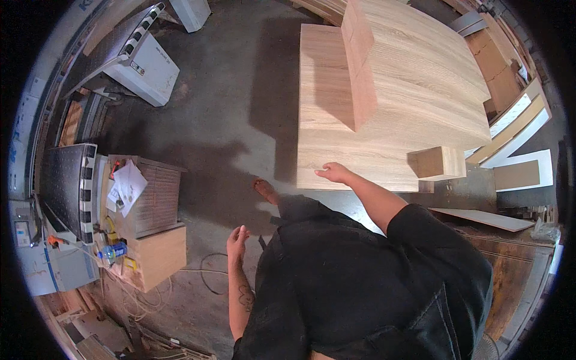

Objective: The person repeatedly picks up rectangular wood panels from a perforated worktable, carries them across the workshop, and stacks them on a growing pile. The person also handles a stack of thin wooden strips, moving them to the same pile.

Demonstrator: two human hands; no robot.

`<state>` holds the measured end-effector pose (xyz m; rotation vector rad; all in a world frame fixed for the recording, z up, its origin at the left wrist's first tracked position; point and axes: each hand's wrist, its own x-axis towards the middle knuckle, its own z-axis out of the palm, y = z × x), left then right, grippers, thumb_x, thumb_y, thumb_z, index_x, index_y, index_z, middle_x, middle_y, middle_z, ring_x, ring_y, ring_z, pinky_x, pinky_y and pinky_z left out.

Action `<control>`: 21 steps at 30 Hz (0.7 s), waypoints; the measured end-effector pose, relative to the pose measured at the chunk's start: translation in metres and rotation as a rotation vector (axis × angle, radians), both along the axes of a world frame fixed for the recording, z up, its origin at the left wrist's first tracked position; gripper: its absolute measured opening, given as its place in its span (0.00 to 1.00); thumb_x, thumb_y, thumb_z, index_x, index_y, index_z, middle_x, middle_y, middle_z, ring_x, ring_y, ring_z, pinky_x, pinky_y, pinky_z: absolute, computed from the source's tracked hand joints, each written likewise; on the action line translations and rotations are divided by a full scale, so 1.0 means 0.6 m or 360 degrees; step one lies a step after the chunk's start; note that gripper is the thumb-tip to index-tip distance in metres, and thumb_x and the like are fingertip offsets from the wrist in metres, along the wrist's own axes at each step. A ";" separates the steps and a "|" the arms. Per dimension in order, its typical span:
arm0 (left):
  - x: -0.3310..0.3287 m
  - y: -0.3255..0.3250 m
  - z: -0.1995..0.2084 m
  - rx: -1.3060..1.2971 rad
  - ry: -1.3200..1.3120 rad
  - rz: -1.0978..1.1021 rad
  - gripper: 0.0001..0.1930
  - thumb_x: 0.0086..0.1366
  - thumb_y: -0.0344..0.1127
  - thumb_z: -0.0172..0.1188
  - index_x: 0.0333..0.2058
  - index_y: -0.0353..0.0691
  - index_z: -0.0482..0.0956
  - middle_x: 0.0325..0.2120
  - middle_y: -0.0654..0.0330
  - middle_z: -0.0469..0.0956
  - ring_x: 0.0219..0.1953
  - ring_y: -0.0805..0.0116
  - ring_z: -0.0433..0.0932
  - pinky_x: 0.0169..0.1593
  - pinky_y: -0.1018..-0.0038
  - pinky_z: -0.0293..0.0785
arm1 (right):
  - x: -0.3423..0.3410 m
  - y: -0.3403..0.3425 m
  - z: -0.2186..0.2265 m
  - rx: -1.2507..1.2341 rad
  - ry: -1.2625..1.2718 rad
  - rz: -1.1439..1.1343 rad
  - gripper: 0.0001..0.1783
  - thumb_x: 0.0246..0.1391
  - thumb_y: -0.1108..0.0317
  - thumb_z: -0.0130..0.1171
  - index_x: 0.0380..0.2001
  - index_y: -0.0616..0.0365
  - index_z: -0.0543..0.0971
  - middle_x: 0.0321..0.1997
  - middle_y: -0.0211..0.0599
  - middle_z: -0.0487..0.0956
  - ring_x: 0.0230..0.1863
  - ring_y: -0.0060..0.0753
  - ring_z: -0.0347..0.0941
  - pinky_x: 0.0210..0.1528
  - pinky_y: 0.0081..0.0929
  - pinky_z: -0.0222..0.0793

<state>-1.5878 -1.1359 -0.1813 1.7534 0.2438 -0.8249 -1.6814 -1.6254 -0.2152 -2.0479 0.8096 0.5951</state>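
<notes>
Pale wooden panel [426, 72] and white box [191, 14] partly beyond the upper edge

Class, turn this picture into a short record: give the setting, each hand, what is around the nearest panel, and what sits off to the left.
setting: workshop with a grey floor
left hand: over the floor, no object visible in it
right hand: over the near edge of a wood-grain panel; contact unclear
around the panel: upright board; box-shaped block by its right near corner
off left: white papers on a wooden stack; bottle nearby
</notes>
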 end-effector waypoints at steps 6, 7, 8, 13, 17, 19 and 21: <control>0.229 0.060 -0.011 0.0281 -0.0092 -0.0157 0.31 0.69 0.57 0.64 0.52 0.30 0.81 0.39 0.58 0.85 0.41 0.70 0.81 0.46 0.73 0.75 | 0.118 0.007 -0.113 0.0010 0.0039 0.0106 0.47 0.55 0.25 0.53 0.38 0.69 0.85 0.46 0.67 0.82 0.52 0.63 0.79 0.54 0.50 0.74; 0.268 0.083 -0.020 0.0332 -0.0041 -0.0117 0.31 0.69 0.58 0.64 0.51 0.30 0.82 0.37 0.58 0.86 0.41 0.69 0.82 0.46 0.73 0.76 | 0.140 0.000 -0.133 -0.0088 -0.0080 0.0167 0.49 0.56 0.24 0.50 0.32 0.70 0.85 0.41 0.67 0.83 0.47 0.64 0.81 0.50 0.53 0.74; 0.300 0.110 -0.027 0.0410 -0.0044 -0.0115 0.31 0.67 0.60 0.64 0.48 0.31 0.83 0.35 0.57 0.86 0.39 0.69 0.82 0.45 0.72 0.76 | 0.167 -0.006 -0.151 -0.0057 0.0016 -0.0093 0.41 0.55 0.27 0.58 0.18 0.60 0.79 0.20 0.43 0.78 0.22 0.37 0.74 0.28 0.41 0.69; 0.455 0.225 -0.062 0.0830 0.0014 -0.0276 0.33 0.63 0.67 0.63 0.38 0.36 0.88 0.30 0.55 0.86 0.34 0.70 0.84 0.43 0.71 0.78 | 0.334 -0.036 -0.139 0.0285 0.0268 -0.0752 0.39 0.60 0.31 0.59 0.48 0.61 0.82 0.43 0.43 0.84 0.33 0.37 0.80 0.32 0.38 0.72; 0.541 0.238 -0.086 0.0709 0.0171 0.0150 0.35 0.63 0.68 0.63 0.40 0.35 0.88 0.28 0.57 0.86 0.33 0.70 0.83 0.43 0.68 0.78 | 0.580 -0.016 -0.024 0.0815 -0.0034 -0.0906 0.45 0.58 0.32 0.63 0.63 0.60 0.73 0.57 0.43 0.80 0.49 0.34 0.79 0.47 0.35 0.71; 0.594 0.214 -0.097 0.0722 0.0169 0.0280 0.36 0.63 0.68 0.62 0.42 0.34 0.88 0.28 0.58 0.86 0.33 0.70 0.83 0.43 0.67 0.78 | 0.733 0.010 0.053 0.0887 -0.0216 -0.0790 0.44 0.58 0.32 0.63 0.64 0.57 0.72 0.58 0.42 0.81 0.53 0.35 0.79 0.54 0.36 0.71; 0.664 0.181 -0.113 0.0612 0.0227 0.0155 0.37 0.63 0.68 0.62 0.47 0.33 0.86 0.32 0.57 0.86 0.35 0.68 0.83 0.43 0.67 0.78 | 0.884 0.043 0.129 0.0989 -0.0395 -0.0635 0.41 0.61 0.35 0.62 0.65 0.55 0.72 0.58 0.41 0.81 0.54 0.35 0.79 0.57 0.36 0.70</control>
